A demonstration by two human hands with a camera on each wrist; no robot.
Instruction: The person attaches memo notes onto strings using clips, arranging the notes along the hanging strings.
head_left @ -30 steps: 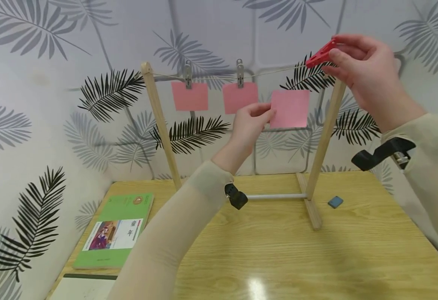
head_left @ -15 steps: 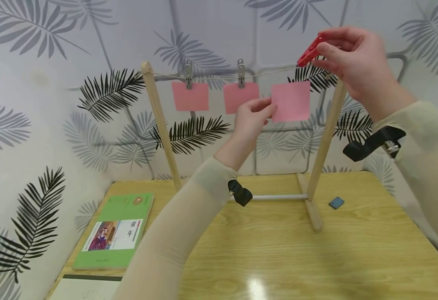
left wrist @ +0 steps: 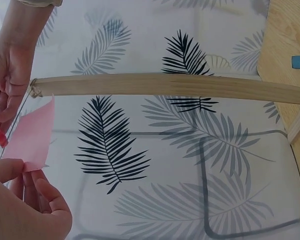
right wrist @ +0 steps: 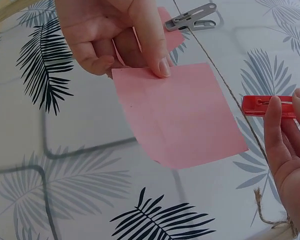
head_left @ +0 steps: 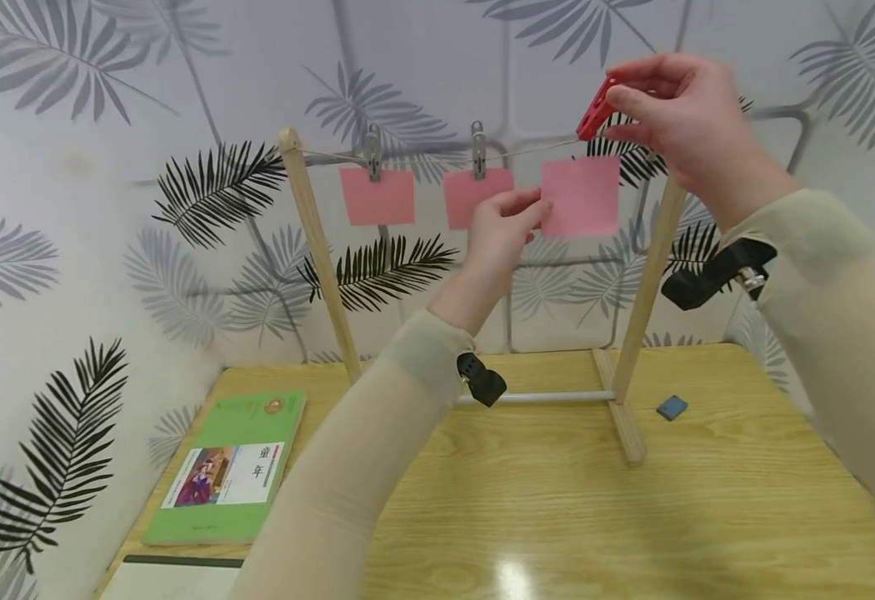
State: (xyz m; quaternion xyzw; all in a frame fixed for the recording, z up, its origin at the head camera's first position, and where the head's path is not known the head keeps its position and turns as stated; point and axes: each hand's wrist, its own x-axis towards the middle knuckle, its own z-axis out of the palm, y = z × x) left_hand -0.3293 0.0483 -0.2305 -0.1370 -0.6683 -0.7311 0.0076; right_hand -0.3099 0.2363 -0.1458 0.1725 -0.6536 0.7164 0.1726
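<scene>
My left hand [head_left: 499,232] pinches the left edge of a square pink paper note [head_left: 582,198] between thumb and fingers, just below the thin string [right wrist: 225,83]. Above and to the right, my right hand [head_left: 688,125] grips a red plastic clothes peg [head_left: 597,108]. The peg's tip is at the string, as the right wrist view [right wrist: 252,106] also has it; whether it touches cannot be told. The note's top edge hangs free of the peg. Two more pink notes [head_left: 379,202] hang to the left, held on the string by metal clips [head_left: 373,152].
The string spans two wooden posts [head_left: 651,283] joined low by a white rod [head_left: 550,397]. A small blue block [head_left: 672,407] lies right of the stand. At the left are a green book [head_left: 238,417] and a white notebook [head_left: 175,579]. Leaf-patterned wall stands close behind.
My right hand has moved left along the string with the red peg, which now tilts more steeply. My left hand has raised the pink note slightly towards the string.
</scene>
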